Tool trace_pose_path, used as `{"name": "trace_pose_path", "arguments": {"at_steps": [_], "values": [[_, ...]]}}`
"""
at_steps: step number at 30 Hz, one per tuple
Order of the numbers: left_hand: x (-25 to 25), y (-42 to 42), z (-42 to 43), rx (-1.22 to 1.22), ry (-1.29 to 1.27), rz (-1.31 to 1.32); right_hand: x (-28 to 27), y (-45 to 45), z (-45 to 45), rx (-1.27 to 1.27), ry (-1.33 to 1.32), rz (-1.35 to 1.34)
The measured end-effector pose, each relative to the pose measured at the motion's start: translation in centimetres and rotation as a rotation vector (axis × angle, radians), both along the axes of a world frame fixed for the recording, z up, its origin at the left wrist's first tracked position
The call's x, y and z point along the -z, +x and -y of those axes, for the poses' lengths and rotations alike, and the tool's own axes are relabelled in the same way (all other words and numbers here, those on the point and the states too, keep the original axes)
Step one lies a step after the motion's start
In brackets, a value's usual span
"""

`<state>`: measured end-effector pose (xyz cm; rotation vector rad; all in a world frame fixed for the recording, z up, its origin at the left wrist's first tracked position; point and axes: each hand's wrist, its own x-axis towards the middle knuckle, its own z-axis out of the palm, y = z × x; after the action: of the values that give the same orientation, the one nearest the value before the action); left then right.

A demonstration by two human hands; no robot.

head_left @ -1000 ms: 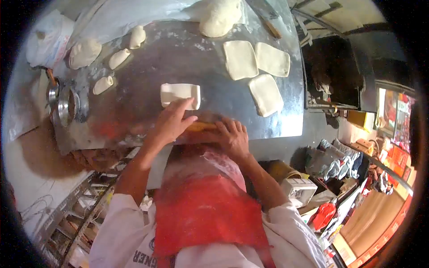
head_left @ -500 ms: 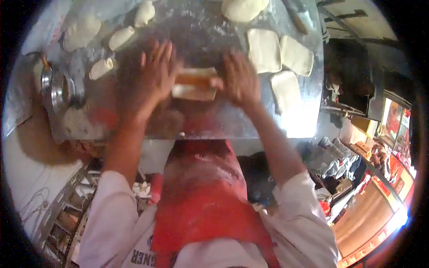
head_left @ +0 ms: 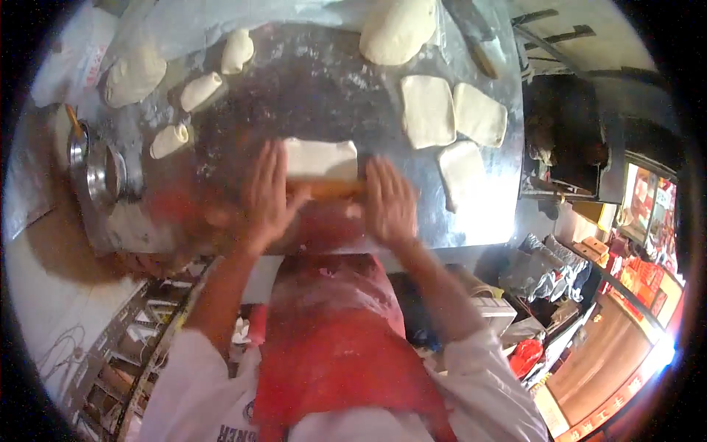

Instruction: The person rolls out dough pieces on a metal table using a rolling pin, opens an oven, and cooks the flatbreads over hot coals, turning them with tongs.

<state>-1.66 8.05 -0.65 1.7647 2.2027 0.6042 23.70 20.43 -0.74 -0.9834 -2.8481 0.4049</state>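
Observation:
A wooden rolling pin point(head_left: 328, 190) lies crosswise under my two hands, near the front of the metal table. My left hand point(head_left: 269, 191) rests on its left end, fingers stretched forward and thumb along the pin. On its right end lies my right hand point(head_left: 389, 197), fingers also extended. Just beyond the pin, a flat rectangular piece of dough point(head_left: 322, 158) shows between my hands; the pin touches its near edge. To the right lie flat dough pieces point(head_left: 428, 112), and to the left small rolled dough pieces point(head_left: 201, 93).
The metal table point(head_left: 324, 74) has flour smears. A large dough lump point(head_left: 398, 33) sits at the back, another dough lump point(head_left: 136, 77) at the back left. Metal bowls point(head_left: 107, 173) stand at the left edge. A dark long-bladed tool point(head_left: 479, 55) lies at the back right.
My hands and the rolling pin have moved toward me, from over the middle of the dough to its near edge. More of the dough's surface shows. The camera view has shifted slightly.

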Motion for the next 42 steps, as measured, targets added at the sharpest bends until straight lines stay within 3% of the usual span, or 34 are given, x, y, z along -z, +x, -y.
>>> {"name": "trace_pose_path", "arguments": {"at_steps": [1, 4, 5, 8, 10, 11, 13, 14, 16, 19, 22, 23, 24, 25, 26, 28, 30, 32, 34, 35, 36, 38, 39, 40, 42], "values": [[-1.2, 1.2, 2.5, 0.008, -0.127, 0.032, -0.5, 1.2, 2.3, 0.004, -0.031, 0.029], [0.7, -0.1, -0.4, -0.021, -0.02, -0.061, -0.1, -0.4, -0.8, -0.017, -0.12, -0.037], [0.1, -2.3, -3.6, 0.02, -0.04, -0.166, 0.9, -2.3, -4.1, -0.045, -0.027, 0.001], [2.2, -6.1, -11.0, -0.137, -0.02, -0.015, 0.1, -8.0, -12.1, 0.047, 0.164, -0.143], [1.7, -5.9, -11.3, -0.022, 0.047, -0.199, -0.2, -7.1, -10.5, 0.052, 0.087, -0.193], [-0.2, -4.2, -8.4, -0.019, -0.073, -0.111, 0.2, -5.5, -8.5, 0.03, 0.078, -0.16], [-0.1, -0.8, -0.9, 0.065, -0.022, -0.157, 1.2, -0.6, -0.3, 0.014, 0.071, -0.077], [-1.8, 1.2, 2.2, 0.053, -0.09, -0.007, 0.7, 0.9, 3.0, 0.02, 0.075, -0.024], [-1.5, 2.9, 6.2, 0.077, -0.097, -0.063, -1.9, 1.8, 5.2, 0.027, -0.028, -0.078], [-2.3, 2.1, 4.1, 0.045, -0.164, 0.049, -0.8, 1.9, 3.5, -0.05, -0.052, -0.2], [0.9, -1.8, -1.2, -0.12, -0.09, 0.306, -2.0, 2.7, 2.6, -0.165, 0.085, -0.149], [3.6, -3.9, -2.3, -0.048, -0.024, 0.234, -3.1, 3.8, 2.5, -0.184, 0.078, -0.178], [2.2, -3.7, -3.8, -0.111, -0.133, 0.446, -3.8, 4.9, 2.7, -0.221, 0.064, -0.213], [5.5, -5.4, -3.8, -0.06, -0.139, 0.302, -3.7, 6.2, 3.4, -0.189, 0.089, -0.189], [4.7, -4.8, -4.1, -0.03, -0.039, 0.071, -3.1, 7.1, 4.1, -0.128, 0.011, -0.201], [1.2, -4.7, -6.0, -0.133, -0.361, 0.347, -2.8, 7.9, 4.7, -0.071, -0.05, -0.22], [1.5, -5.2, -6.4, -0.12, -0.301, 0.353, -2.8, 8.1, 4.8, -0.08, -0.211, 0.006], [-0.2, -4.5, -6.1, -0.121, -0.249, 0.351, -1.8, 8.3, 5.4, -0.053, -0.238, -0.076], [-5.3, -1.8, -5.8, -0.224, -0.31, 0.737, -1.0, 8.4, 6.4, -0.001, -0.195, -0.12], [-4.1, -2.1, -4.7, -0.257, -0.17, 0.851, -1.1, 8.5, 6.9, -0.03, -0.218, -0.132], [-6.5, -0.1, -4.0, -0.404, -0.09, 1.19, -1.3, 8.7, 6.7, 0.011, -0.208, -0.177], [-7.9, 1.6, -1.8, -0.637, 0.044, 1.171, -2.1, 8.6, 5.9, 0.027, -0.333, -0.333], [-3.1, -0.8, 1.7, -0.458, 0.077, 0.981, -3.2, 8.5, 6.1, 0.055, -0.344, -0.264], [-6.3, 1.1, 1.5, -0.695, 0.061, 1.457, -2.7, 8.4, 6.4, 0.069, -0.294, -0.215], [-3.8, 1.4, 5.2, -0.758, -0.007, 1.436, -1.7, 9.0, 6.9, 0.051, -0.163, -0.092]]}}
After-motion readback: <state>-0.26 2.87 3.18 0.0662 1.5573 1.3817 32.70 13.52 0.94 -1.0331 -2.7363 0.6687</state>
